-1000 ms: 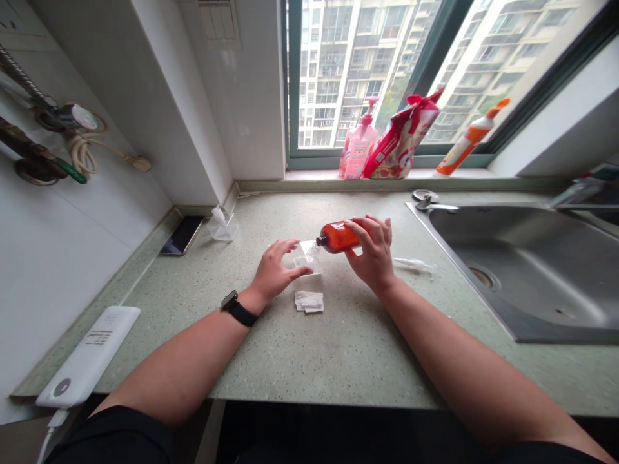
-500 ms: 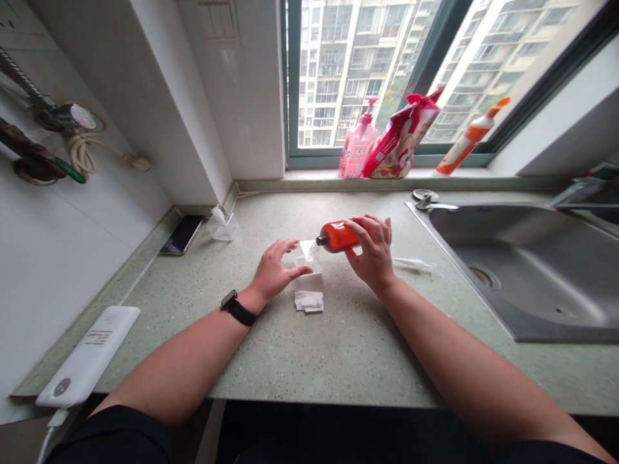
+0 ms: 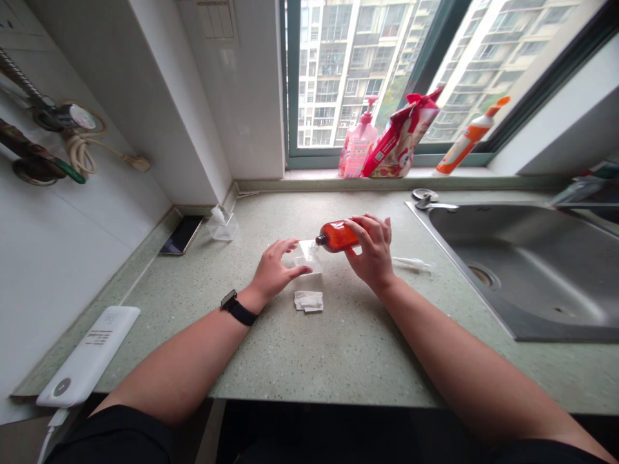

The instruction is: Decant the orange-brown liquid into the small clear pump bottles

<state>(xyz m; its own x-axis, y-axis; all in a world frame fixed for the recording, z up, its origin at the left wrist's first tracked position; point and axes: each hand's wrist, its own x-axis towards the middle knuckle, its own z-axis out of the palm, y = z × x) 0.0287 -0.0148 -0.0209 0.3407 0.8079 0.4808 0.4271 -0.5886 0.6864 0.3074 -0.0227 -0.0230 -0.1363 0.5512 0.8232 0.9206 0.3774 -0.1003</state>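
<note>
Clear container (image 3: 313, 258): stands on the speckled countertop (image 3: 290, 361).
Left hand (image 3: 273, 270): grasps the clear container between thumb and fingers.
Right hand (image 3: 374, 254): grasps the orange-red bottle (image 3: 338, 236), tilted nearly level, its mouth at the clear container's right rim.
Folded tissue (image 3: 308, 301): just nearer the viewer than the clear container.

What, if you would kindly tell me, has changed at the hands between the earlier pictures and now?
Nothing has visibly moved, and nothing was taken hold of or let go. The right hand still holds the amber bottle tipped, its mouth toward the clear plastic box; the left hand stays curved about that box.
</note>
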